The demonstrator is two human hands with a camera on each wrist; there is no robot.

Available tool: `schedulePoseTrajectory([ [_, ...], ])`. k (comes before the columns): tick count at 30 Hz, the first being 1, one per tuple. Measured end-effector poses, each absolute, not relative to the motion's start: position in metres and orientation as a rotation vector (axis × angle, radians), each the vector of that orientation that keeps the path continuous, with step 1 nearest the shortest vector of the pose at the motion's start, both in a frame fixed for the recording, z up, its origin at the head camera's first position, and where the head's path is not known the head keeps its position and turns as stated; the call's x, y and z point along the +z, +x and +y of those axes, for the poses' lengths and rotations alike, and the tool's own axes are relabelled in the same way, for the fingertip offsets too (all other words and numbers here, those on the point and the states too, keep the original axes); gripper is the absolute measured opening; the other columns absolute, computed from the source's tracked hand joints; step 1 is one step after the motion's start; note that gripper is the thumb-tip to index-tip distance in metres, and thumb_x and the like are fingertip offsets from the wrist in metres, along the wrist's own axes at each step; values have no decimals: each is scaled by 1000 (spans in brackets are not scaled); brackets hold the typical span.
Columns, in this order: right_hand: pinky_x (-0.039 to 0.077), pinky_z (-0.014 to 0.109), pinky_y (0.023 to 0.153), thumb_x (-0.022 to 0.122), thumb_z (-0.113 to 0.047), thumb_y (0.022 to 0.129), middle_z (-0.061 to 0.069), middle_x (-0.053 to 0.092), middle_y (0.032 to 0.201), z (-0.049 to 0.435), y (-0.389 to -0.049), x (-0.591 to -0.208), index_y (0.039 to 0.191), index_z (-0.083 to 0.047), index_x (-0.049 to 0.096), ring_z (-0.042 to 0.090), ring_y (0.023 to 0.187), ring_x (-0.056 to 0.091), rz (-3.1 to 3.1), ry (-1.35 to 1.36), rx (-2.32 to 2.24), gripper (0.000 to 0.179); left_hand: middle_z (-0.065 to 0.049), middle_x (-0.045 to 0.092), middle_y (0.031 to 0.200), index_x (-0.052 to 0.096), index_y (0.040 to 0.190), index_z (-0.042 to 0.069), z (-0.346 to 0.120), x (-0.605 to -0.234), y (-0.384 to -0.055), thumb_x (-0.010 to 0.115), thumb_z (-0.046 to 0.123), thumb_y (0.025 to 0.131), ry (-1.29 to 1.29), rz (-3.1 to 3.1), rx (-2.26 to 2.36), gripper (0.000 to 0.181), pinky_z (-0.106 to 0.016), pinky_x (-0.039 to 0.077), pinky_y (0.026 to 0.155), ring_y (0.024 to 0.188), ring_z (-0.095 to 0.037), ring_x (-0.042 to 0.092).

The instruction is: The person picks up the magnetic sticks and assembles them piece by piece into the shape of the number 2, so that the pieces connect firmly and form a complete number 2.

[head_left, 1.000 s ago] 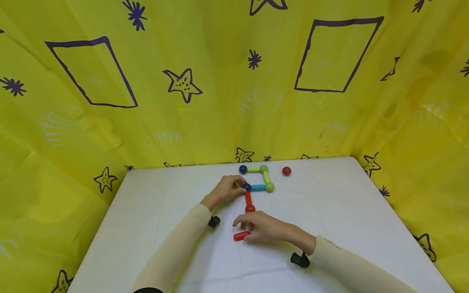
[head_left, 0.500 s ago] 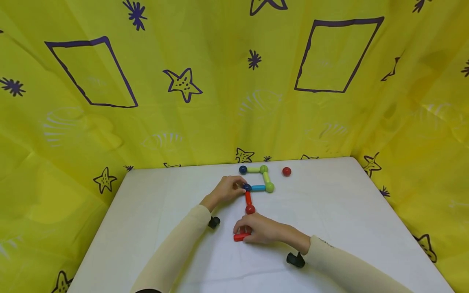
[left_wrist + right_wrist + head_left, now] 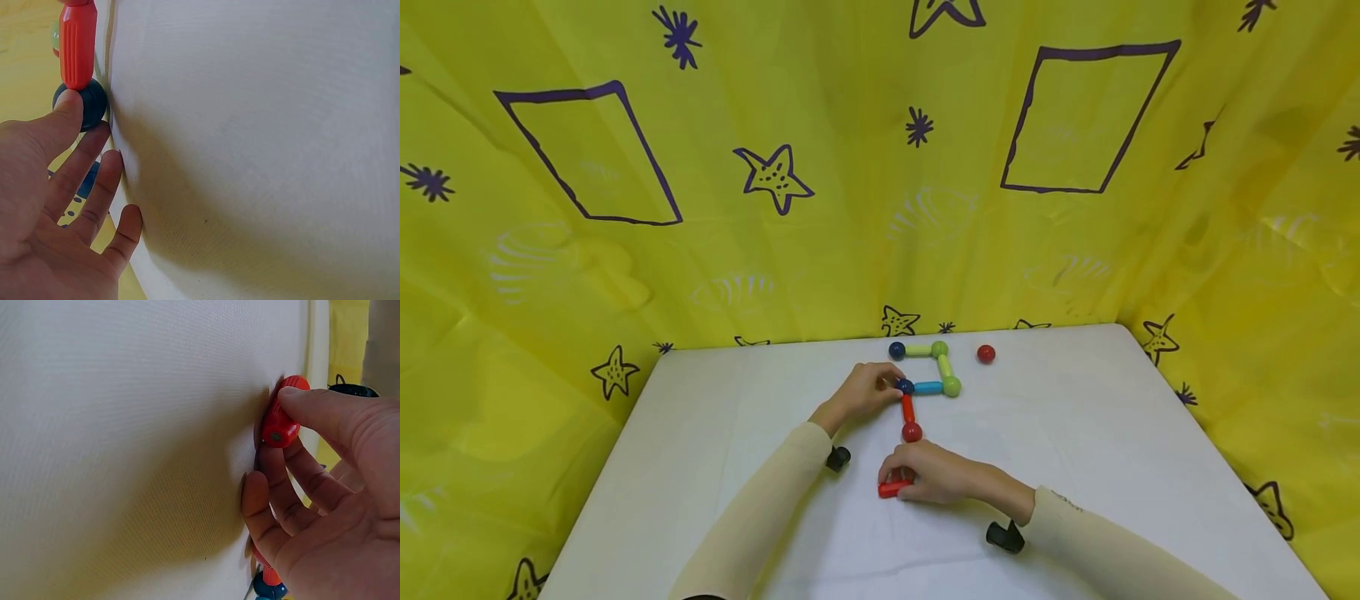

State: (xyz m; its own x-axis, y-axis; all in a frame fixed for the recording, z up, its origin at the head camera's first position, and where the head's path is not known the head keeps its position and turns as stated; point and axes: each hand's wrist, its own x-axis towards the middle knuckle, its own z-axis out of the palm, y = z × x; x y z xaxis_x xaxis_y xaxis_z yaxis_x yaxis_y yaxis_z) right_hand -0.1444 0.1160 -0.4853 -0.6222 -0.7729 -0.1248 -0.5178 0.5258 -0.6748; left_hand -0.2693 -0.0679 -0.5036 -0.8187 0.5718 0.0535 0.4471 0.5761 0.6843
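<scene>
Yellow cloth printed with purple stars and squares hangs behind and beside a white desk (image 3: 715, 433).

Toward the left, the left hand (image 3: 861, 390) rests on the desk with its fingers (image 3: 94, 162) straight and relaxed, one fingertip touching the dark blue ball (image 3: 906, 386). That ball joins a light blue rod (image 3: 928, 387) running toward 3 o'clock and a red rod (image 3: 908, 407) running toward 6 o'clock, which ends in a red ball (image 3: 912, 432). Further back, green rods and balls complete the chain up to another blue ball (image 3: 897, 351).

Just at 6 o'clock of the red ball, the right hand (image 3: 936, 477) pinches a loose red stick (image 3: 895, 487) between thumb and curled fingers (image 3: 284, 500). The stick lies flat on the desk, long axis running 9 to 3 o'clock in the head view, one rounded end poking out toward 9 o'clock. It looks like hard, smooth, light plastic (probably magnetic at its ends, judging by how the others cling), so it should be stiff, a little slippery, and best taken across its middle, leaving both ends free.

Well apart, at 2 o'clock of the chain, a lone red ball (image 3: 986, 354) sits near the desk's far edge.
</scene>
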Motion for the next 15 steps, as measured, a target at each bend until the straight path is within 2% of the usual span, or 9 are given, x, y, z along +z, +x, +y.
schedulePoseTrajectory([
  [15, 51, 23, 73, 74, -3, 92, -9, 62, 88, 136, -148, -482, 112, -17, 74, 8, 79, 56, 2354, -1029, -972, 25, -5, 75, 110, 73, 118, 10, -68, -505, -271, 75, 17, 95, 873, 2631, 1056, 24, -31, 52, 87, 94, -17, 63],
])
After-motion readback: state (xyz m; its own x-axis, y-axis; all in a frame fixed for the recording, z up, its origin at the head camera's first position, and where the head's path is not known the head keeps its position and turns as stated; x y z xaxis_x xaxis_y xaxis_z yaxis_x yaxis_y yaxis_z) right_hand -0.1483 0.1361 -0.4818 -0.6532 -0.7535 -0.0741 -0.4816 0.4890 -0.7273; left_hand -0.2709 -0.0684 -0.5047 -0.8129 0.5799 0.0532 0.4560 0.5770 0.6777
